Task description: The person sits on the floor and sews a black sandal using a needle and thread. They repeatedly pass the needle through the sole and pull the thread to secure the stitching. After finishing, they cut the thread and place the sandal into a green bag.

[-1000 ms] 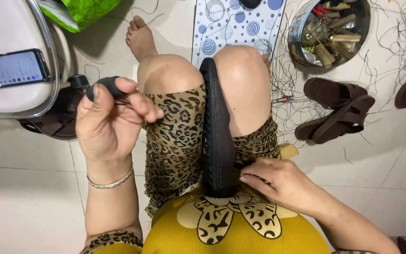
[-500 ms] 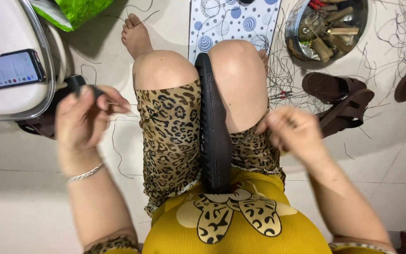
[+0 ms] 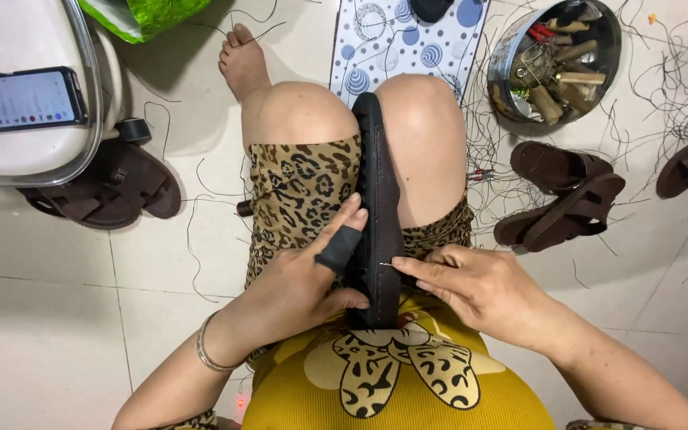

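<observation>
Sitting over a pale tiled floor (image 3: 49,334) strewn with thread (image 3: 678,72), gripping a black shoe sole (image 3: 380,199) with the left hand (image 3: 312,279), pinching a needle (image 3: 388,265) with the right hand (image 3: 479,291)

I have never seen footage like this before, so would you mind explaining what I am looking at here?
The single view comes from a camera on a seated person's head, looking down at their lap. A black shoe sole stands on edge, clamped between the knees. The left hand, with a dark guard on one finger, steadies it; the right hand pinches a needle at its edge. On the tiled floor lie brown sandals, loose threads, a tin of tools and a phone on a stool.
</observation>
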